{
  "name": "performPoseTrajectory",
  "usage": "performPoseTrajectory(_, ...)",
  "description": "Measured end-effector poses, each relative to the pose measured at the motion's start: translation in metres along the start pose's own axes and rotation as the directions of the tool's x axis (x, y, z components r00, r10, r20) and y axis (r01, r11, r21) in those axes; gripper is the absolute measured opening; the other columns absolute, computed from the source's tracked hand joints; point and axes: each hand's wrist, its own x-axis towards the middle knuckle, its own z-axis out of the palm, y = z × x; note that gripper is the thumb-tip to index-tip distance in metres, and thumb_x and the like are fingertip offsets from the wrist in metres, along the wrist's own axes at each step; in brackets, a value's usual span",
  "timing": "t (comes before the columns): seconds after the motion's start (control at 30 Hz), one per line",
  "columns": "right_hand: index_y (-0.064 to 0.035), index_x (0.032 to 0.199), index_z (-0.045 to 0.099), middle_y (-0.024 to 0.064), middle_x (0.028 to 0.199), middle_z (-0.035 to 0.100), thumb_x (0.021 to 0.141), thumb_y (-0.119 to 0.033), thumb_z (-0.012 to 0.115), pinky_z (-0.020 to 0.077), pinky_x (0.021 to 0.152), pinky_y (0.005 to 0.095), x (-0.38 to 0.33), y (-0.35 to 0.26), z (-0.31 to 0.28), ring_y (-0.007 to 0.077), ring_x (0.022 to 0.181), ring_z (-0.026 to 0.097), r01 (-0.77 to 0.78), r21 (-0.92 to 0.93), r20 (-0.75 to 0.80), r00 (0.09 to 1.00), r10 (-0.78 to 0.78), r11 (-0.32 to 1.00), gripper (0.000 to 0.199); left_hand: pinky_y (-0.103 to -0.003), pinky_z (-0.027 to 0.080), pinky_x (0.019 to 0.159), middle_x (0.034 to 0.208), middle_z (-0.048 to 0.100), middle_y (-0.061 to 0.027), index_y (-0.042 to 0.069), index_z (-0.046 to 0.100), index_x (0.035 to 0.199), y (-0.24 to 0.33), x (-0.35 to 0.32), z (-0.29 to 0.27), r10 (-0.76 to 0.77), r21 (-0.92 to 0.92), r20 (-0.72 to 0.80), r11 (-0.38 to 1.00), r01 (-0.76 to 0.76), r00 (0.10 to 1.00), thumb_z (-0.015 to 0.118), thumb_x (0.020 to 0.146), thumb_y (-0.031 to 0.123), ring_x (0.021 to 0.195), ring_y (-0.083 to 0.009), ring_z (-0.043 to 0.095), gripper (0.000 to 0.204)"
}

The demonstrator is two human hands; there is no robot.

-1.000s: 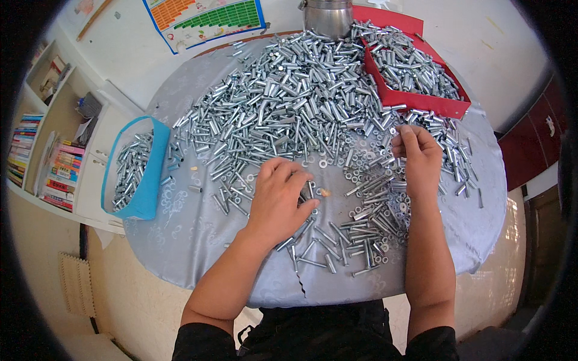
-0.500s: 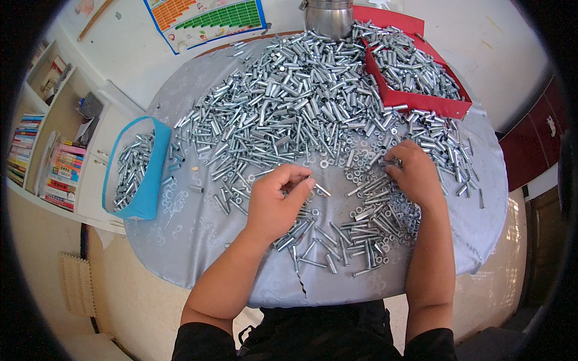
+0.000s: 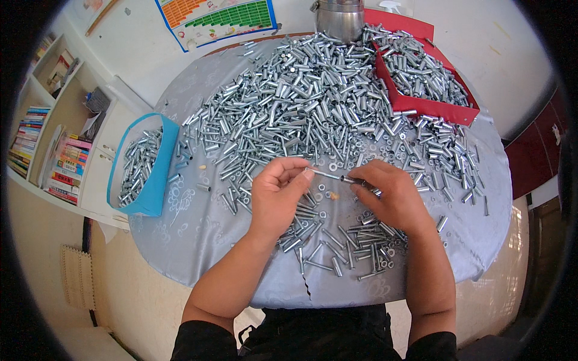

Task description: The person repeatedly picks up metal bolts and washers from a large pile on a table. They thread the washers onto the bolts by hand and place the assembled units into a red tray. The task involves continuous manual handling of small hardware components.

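Thumb and fingers of my left hand (image 3: pixel 277 194) pinch one end of a thin metal bolt (image 3: pixel 326 174), which points to the right. My right hand (image 3: pixel 392 195) is closed around a short metal sleeve (image 3: pixel 348 179). The bolt's free end meets the sleeve's mouth; whether it has entered cannot be made out. Part of the sleeve is hidden under my right fingers. Below my hands lie loose bolts (image 3: pixel 337 243), a few sleeves and several nuts. Beyond them spreads a big heap of metal sleeves and bolts (image 3: pixel 289 102), with small washers and nuts along its near edge.
A blue box (image 3: pixel 158 189) of sleeves stands at the left. At the back right, a red box (image 3: pixel 433 108) is filled with metal pieces, beside a steel pot (image 3: pixel 340 21). A grey cloth (image 3: pixel 211 253) covers the round table. A bookshelf (image 3: pixel 66 120) is farther left.
My right hand has come left and nearer from the nuts at the right, and now holds a sleeve against the bolt. My left hand still pinches the bolt. The view has shifted slightly.
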Motion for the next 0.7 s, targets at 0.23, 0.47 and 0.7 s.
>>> performPoseTrajectory(0.23, -0.0065, 0.097, 0.067, 0.0116, 0.081, 0.062, 0.080, -0.010, 0.068, 0.0502, 0.062, 0.0385, 0.000, -0.001, 0.008, 0.0309, 0.070, 0.062, 0.049, 0.022, -0.047, 0.998, -0.048, 0.999, 0.018, -0.022, 0.051, 0.070, 0.092, 0.068, -0.0068, -0.001, 0.061, 0.104, -0.005, -0.001, 0.002, 0.008, 0.051, 0.050, 0.999, -0.011, 0.999, 0.064, 0.088, 0.002, 0.079, -0.0081, 0.063, 0.017)
performPoseTrajectory(0.47, -0.0005, 0.090, 0.068, 0.0084, 0.079, 0.067, 0.079, -0.008, 0.073, 0.0483, 0.061, 0.0272, 0.002, -0.002, 0.012, 0.0149, 0.068, 0.062, -0.219, 0.357, -0.096, 0.958, 0.269, 0.908, 0.014, -0.026, 0.054, 0.072, 0.097, 0.069, -0.0112, -0.002, 0.060, 0.107, -0.006, -0.002, 0.003, -0.052, 0.029, 0.112, 0.998, 0.049, 0.992, 0.060, 0.092, 0.005, 0.085, -0.0150, 0.068, 0.016)
performPoseTrajectory(0.7, -0.0001, 0.098, 0.070, 0.0068, 0.083, 0.069, 0.080, -0.005, 0.073, 0.0497, 0.066, 0.0257, 0.001, 0.003, 0.014, 0.0109, 0.072, 0.061, -0.303, 0.559, 0.018, 0.935, 0.354, 0.772, 0.020, -0.027, 0.055, 0.072, 0.102, 0.069, -0.0134, -0.003, 0.059, 0.113, -0.005, -0.003, 0.003, -0.130, 0.084, 0.234, 0.990, 0.113, 0.963, 0.057, 0.094, 0.006, 0.091, -0.0190, 0.069, 0.021)
